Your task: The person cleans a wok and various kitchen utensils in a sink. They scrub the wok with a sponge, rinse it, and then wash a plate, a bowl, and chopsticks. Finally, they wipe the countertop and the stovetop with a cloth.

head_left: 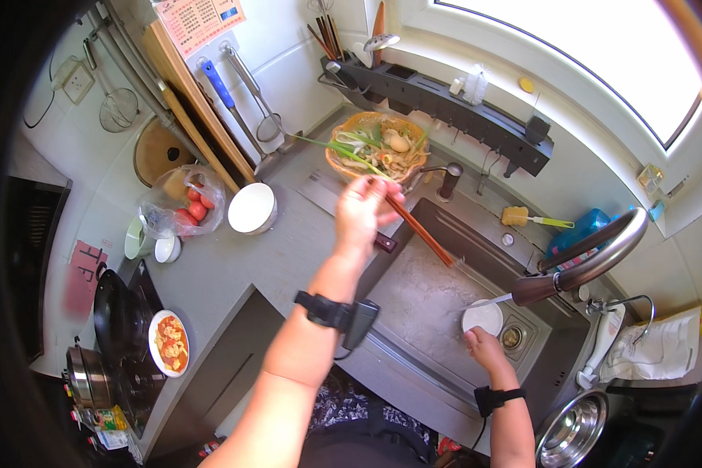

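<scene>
My left hand (pixel 360 213) is closed on a pair of reddish-brown chopsticks (pixel 422 233), which point down over the sink's left part. It is just in front of a basket (pixel 329 157) of scraps, with a spring onion leaf, peelings and an eggshell. A knife with a dark handle (pixel 385 242) lies on the counter's edge beneath that hand. Lower right, my right hand (pixel 483 345) grips the rim of a small white bowl (pixel 482 317) inside the sink (pixel 409 292). Water from the curved faucet (pixel 599 254) runs at the bowl's left side.
On the left counter stand a white bowl (pixel 253 208), a plastic bag of tomatoes (pixel 196 205) and a plate of tomato and egg (pixel 169 343). A black wok (pixel 117 316) is by the stove. Behind the sink lies a sponge brush (pixel 515 216); steel bowls (pixel 573 430) stand at lower right.
</scene>
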{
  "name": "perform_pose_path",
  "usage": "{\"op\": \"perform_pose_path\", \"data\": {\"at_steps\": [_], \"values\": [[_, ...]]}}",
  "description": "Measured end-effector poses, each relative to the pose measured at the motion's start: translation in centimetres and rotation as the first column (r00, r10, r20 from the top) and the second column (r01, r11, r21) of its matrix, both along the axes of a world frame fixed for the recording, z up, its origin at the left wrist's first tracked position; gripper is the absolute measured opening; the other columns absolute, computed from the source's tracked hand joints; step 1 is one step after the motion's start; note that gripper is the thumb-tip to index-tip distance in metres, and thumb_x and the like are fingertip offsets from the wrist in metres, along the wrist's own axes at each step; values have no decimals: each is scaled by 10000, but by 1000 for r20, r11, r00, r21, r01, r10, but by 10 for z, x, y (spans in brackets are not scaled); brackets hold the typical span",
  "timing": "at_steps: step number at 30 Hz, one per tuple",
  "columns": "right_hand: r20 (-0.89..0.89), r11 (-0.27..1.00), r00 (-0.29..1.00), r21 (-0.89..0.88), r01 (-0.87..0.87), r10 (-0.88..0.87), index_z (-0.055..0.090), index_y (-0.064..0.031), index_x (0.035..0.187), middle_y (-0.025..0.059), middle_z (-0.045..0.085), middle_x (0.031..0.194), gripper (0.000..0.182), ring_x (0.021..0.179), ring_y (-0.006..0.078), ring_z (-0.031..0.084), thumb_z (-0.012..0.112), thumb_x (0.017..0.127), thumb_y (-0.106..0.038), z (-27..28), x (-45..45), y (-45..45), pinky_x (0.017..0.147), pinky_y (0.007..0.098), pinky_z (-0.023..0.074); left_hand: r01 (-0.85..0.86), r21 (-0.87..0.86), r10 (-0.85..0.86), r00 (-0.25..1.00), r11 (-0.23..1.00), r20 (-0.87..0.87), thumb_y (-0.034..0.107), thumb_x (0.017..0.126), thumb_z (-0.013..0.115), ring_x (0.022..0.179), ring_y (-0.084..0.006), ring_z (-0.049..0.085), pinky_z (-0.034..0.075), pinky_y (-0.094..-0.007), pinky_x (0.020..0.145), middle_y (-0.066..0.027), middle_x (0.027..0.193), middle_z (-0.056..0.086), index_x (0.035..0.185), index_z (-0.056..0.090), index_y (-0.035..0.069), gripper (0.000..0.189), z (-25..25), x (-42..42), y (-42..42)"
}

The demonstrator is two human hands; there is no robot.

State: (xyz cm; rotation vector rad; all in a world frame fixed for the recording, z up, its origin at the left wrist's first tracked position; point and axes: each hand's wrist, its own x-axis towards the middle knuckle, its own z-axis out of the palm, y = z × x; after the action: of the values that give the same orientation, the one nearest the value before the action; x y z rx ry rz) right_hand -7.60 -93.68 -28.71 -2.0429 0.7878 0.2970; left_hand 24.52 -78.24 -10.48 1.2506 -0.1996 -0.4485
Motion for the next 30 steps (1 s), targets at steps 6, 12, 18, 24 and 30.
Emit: {"op": "perform_pose_path", "data": {"at_steps": [6, 12, 18, 24, 30], "values": [[35, 989, 988, 0, 148, -148, 620, -32, 960, 174, 651, 778, 266, 724, 325, 632, 526, 910, -276, 7, 9, -5, 672, 386, 494, -343, -219, 403, 840, 913, 363, 179, 959, 514, 869, -217, 666, 571, -348, 697, -95, 958, 658, 991, 577, 63, 135, 113, 105, 87], [-92, 981, 976, -31, 194, -196, 635, -42, 928, 144, 664, 766, 244, 750, 301, 650, 573, 877, -272, -9, 14, 14, 681, 381, 499, -422, -322, 531, 684, 847, 500, 144, 968, 492, 974, -247, 636, 534, -376, 817, -117, 1049, 627, 1028, 529, 49, 118, 161, 215, 92], [-88, 959, 955, -17, 284, -284, 630, -41, 924, 115, 647, 714, 230, 675, 265, 639, 565, 887, -259, 3, 21, 47, 634, 370, 492, -299, -279, 405, 753, 912, 518, 130, 964, 495, 896, -202, 643, 536, -353, 791, -88, 985, 638, 996, 546, 38, 110, 171, 303, 14], [-148, 897, 887, -16, 441, -438, 599, -5, 948, 59, 624, 712, 200, 576, 138, 583, 555, 918, -198, 16, 0, 81, 552, 293, 477, -301, -179, 345, 703, 937, 622, 115, 947, 519, 722, -115, 619, 499, -251, 594, -29, 811, 651, 892, 605, 55, 118, 152, 372, -39], [-208, 868, 845, -49, 493, -492, 603, 1, 927, 61, 630, 725, 200, 597, 135, 597, 557, 916, -194, 21, -18, 100, 554, 288, 479, -318, 11, 210, 650, 948, 730, 170, 942, 538, 677, -105, 624, 501, -245, 566, -26, 847, 686, 911, 631, 53, 153, 157, 414, -55]]}}
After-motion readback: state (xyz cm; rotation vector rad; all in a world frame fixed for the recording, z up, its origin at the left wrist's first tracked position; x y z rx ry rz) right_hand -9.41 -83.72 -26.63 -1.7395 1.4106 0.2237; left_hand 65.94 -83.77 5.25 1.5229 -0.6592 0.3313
